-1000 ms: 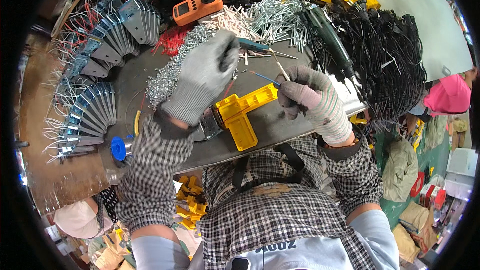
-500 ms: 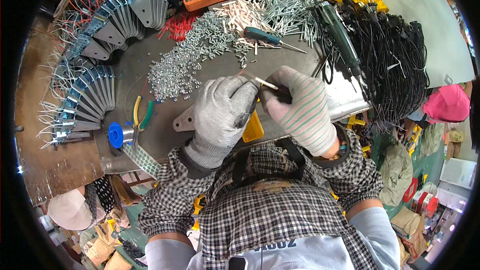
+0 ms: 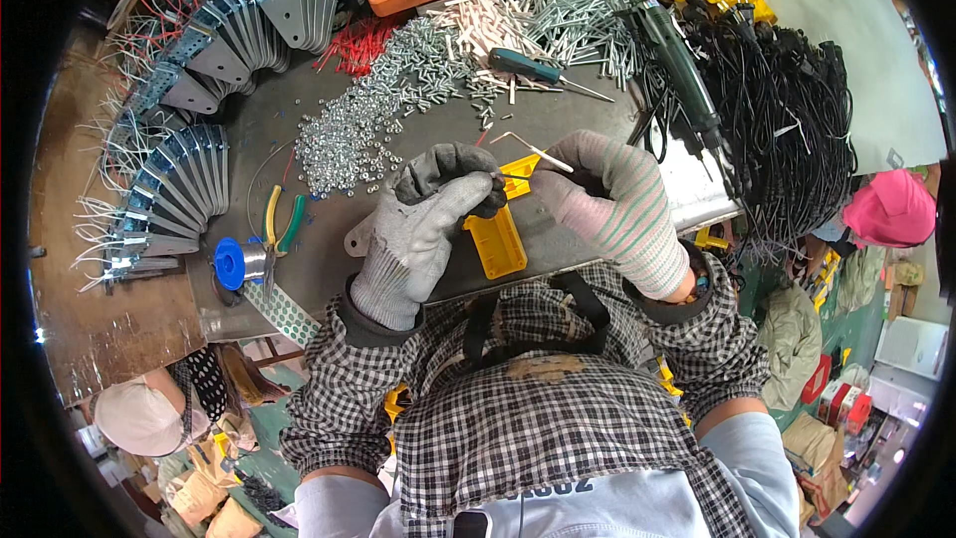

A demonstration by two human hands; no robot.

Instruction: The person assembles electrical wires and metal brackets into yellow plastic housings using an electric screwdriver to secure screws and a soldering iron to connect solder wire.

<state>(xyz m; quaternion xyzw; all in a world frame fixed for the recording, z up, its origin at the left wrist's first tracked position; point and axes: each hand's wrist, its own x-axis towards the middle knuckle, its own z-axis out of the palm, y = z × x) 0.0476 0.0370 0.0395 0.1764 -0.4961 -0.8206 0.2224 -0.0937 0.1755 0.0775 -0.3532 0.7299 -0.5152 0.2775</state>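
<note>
My left hand [image 3: 423, 229], in a grey coated glove, is closed with thumb and fingers pinched around the end of a thin black wire [image 3: 515, 176]. My right hand [image 3: 617, 209], in a pale striped glove, grips the other side of that wire. A white sleeve with a bent thin lead [image 3: 543, 153] sticks out from the right fingers. Beneath the hands lies a yellow plastic housing [image 3: 498, 244], partly covered by the left fingertips. A grey metal plate [image 3: 358, 238] shows beside the left wrist.
Cutters with yellow and green handles [image 3: 284, 223] and a blue solder spool [image 3: 231, 265] lie at left. Loose nuts [image 3: 344, 144], screws and white sleeves [image 3: 483, 25] are heaped behind. A screwdriver [image 3: 526, 66], power driver [image 3: 679, 70] and black cables [image 3: 787, 120] lie further right.
My hands have moved apart, baring the yellow housing and the black wire between them. The left hand has turned, and the white sleeve has shifted right with the right hand.
</note>
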